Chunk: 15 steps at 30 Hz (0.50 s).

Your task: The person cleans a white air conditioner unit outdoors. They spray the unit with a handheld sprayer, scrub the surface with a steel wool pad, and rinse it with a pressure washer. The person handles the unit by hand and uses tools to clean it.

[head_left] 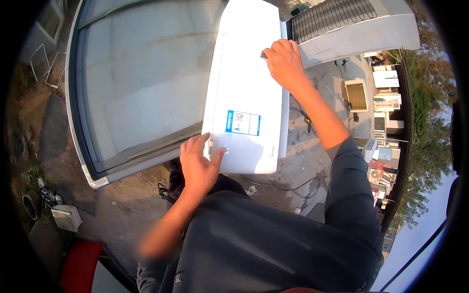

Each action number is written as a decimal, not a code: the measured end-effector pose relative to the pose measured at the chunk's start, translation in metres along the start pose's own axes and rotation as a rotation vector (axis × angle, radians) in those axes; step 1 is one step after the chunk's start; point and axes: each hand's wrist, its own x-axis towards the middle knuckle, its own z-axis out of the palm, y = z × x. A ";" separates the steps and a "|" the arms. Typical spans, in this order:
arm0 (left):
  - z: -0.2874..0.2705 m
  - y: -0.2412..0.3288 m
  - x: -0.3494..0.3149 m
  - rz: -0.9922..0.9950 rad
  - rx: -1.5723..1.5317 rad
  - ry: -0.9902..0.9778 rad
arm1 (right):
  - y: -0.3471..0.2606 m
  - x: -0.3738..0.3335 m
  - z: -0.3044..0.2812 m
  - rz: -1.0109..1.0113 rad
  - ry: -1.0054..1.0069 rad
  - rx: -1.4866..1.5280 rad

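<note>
R hand (287, 63): 1 o'clock in my view, fingers curled in tight, I've got a small dk grey scrap (264, 54) pinched, only its end poking out on the L
L hand (200, 163): 8 o'clock, thumb & fingers spread wide, nothing gripped, fingertips at the near L edge of the white unit (244, 88); can't tell if I'm pressing
White unit: long a/c type, runs from 12 o'clock down to ctr, near end toward me; can't see what it rests on
Sticker (243, 122): blue & white w/ square code, on unit's near half, btwn my hands
Glass-faced case (146, 83): big, 10 o'clock, right alongside unit
Grey cabinet (356, 41): 1 o'clock, past R hand, w/ dk coil (332, 20)
Pale tray (356, 95): 2 o'clock, on ground
Appliances (385, 78): row, 2 to 3 o'clock, well apart, trees (425, 122) behind
White box (67, 218): 8 o'clock, near red panel (79, 266)
</note>
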 end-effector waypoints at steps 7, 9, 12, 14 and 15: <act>0.004 -0.015 -0.037 -0.069 0.155 -0.042 | -0.039 0.013 0.042 -0.119 -0.105 0.042; 0.012 -0.019 -0.041 -0.105 0.140 -0.055 | -0.044 0.006 0.045 -0.156 -0.085 0.061; 0.025 -0.024 -0.042 -0.128 0.073 -0.026 | -0.040 0.015 0.051 -0.162 -0.072 0.083; 0.023 -0.024 -0.045 -0.145 0.063 -0.018 | -0.037 0.028 0.057 -0.117 -0.082 0.106; 0.022 -0.022 -0.045 -0.138 0.056 0.006 | -0.036 0.027 0.060 -0.133 -0.031 0.113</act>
